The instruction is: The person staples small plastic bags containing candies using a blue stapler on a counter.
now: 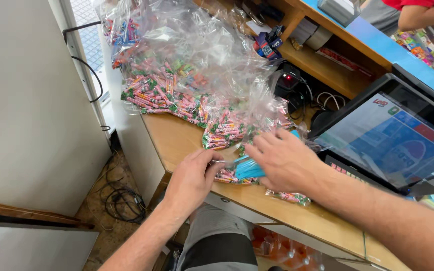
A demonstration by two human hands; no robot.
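A blue strip-like thing, blurred and hard to name, sat at the lower middle of the frame on the wooden counter, between the 2 hands. The left hand had its fingers curled in, pinching something small and pale just beside the blue thing; what exactly it gripped I could not tell. The right hand lay spread over the blue thing with fingers loose and fanned toward the left of the frame, and whether it grasped anything underneath was hidden from me.

Under and around both hands lay small packs of pink and green wrapped candies, 1 more pack near the counter's front edge. Above them, filling the upper middle, a big crumpled clear plastic bag held many more of the same sweets.

At the right a tilted touchscreen glowed blue. A black scanner with a red light stood in the upper middle, beneath a wooden shelf. Cables lay coiled on the floor at lower left.
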